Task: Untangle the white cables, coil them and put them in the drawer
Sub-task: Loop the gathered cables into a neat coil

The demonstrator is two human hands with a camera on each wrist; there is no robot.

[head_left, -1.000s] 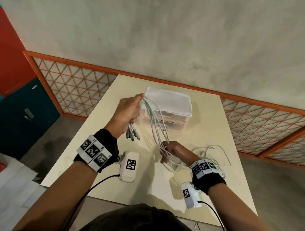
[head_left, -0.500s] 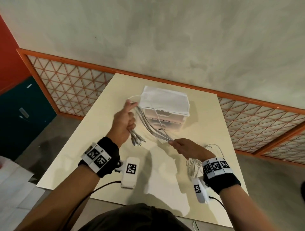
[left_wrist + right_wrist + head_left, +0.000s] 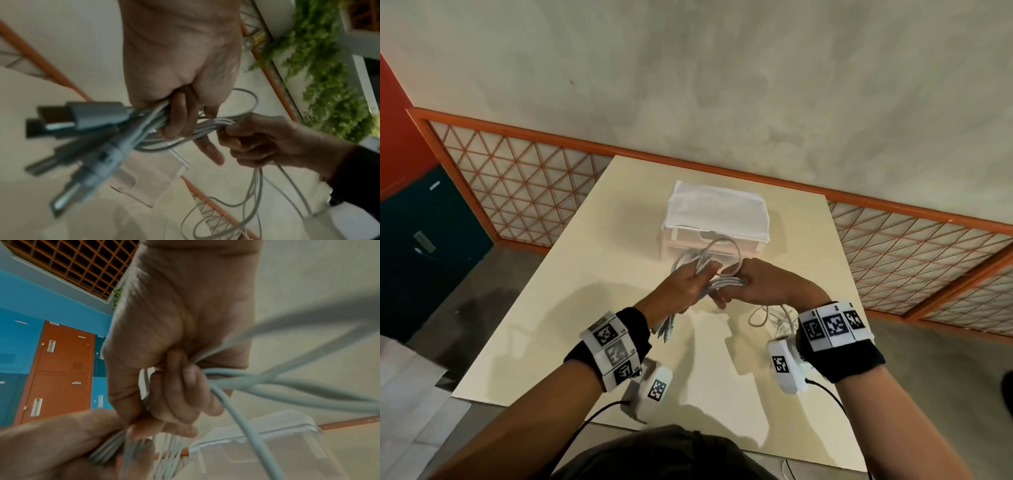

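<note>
- My left hand (image 3: 683,282) is curled round the bundle of white cables (image 3: 722,282), with the thumb on top and the fingers (image 3: 180,116) wrapped underneath.
- The grey connector plugs (image 3: 86,128) stick out of the wrist side of that fist (blurred in the left wrist view, so I cannot tell their types); from the head view they hang down just below the hand (image 3: 666,329).
- My right hand (image 3: 763,282) is clamped on the same strands just beside the left hand, fingertips nearly touching it; the right wrist view shows its fingers (image 3: 179,394) folded over several cords.
- One loop (image 3: 722,255) arcs up from between the two hands, in front of the drawer unit.
- The rest of the cable runs down from the right hand to a loose heap (image 3: 774,318) lying on the tabletop (image 3: 585,274), partly hidden by my right wrist.
- The translucent drawer unit (image 3: 717,219) stands on the tabletop beyond my hands, with a white top; whether a drawer is pulled out I cannot tell.
- Both hands are held above the tabletop, near the front of the unit.
</note>
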